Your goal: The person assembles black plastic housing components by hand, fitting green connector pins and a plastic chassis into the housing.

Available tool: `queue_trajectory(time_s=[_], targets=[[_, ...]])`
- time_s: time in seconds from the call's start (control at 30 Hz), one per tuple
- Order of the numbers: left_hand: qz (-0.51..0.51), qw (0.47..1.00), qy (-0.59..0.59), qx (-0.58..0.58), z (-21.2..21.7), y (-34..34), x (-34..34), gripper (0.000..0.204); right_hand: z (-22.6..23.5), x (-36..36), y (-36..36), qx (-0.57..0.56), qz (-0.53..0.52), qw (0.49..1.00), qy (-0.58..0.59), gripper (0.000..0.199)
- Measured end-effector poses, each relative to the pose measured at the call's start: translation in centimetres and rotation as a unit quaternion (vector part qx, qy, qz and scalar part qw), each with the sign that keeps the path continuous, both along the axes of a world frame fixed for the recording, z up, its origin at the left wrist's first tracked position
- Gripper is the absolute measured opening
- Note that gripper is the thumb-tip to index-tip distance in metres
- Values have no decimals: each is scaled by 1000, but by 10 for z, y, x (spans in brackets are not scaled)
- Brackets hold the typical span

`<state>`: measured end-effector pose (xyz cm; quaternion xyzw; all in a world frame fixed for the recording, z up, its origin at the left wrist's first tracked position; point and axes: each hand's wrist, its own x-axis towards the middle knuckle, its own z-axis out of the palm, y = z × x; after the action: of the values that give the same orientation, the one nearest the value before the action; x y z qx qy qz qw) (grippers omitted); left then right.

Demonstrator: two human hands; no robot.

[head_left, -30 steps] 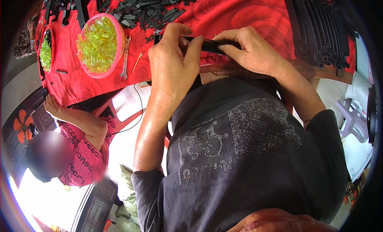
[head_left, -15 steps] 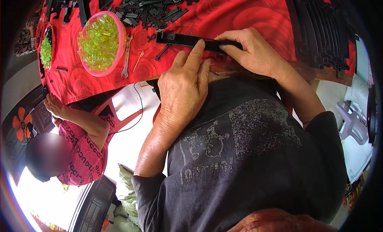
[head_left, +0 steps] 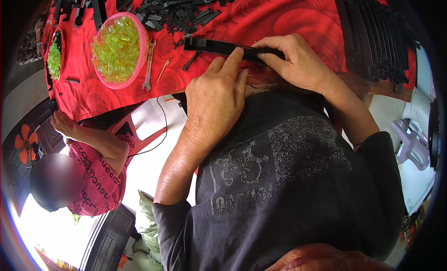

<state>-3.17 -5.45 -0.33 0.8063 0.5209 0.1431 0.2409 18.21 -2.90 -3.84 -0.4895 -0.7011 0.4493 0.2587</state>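
A long, narrow black plastic strip [head_left: 212, 45] with a raised rim lies at the table's near edge, slanting slightly down to the right. My right hand [head_left: 298, 61] grips its right end between thumb and fingers. My left hand [head_left: 216, 94] rests its outstretched index fingertip on the strip's middle, with the thumb apart on the near side and the other fingers partly bent. Whatever lies under that fingertip is hidden. Just left of the strip is a small dark rod-like piece [head_left: 191, 61].
A pink bowl [head_left: 142, 52] of yellow-green clear pieces stands left, beside a wrench [head_left: 149, 68] and a thin stick [head_left: 162, 71]. Black parts [head_left: 179, 12] are heaped at the back; long black strips [head_left: 372, 38] are stacked right. Another person [head_left: 100, 164] works at far left.
My left hand has shifted very slightly to the right along the strip, its index finger still on it. My right hand keeps its grip.
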Motion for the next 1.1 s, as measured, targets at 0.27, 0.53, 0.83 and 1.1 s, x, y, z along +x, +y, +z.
queue_trajectory(time_s=[0.27,0.53,0.83,1.1], targets=[[-8,1000,21,14,16,4,5,25,12,-1,2,-59,3,998,-15,25],[-19,1000,14,-12,26,19,-3,15,13,-2,0,-85,-3,996,-16,25],[-78,995,13,-64,23,34,-8,16,9,-4,0,-30,4,1000,-5,26],[-66,995,16,-67,21,24,-9,21,14,-5,1,-58,2,998,-16,24]])
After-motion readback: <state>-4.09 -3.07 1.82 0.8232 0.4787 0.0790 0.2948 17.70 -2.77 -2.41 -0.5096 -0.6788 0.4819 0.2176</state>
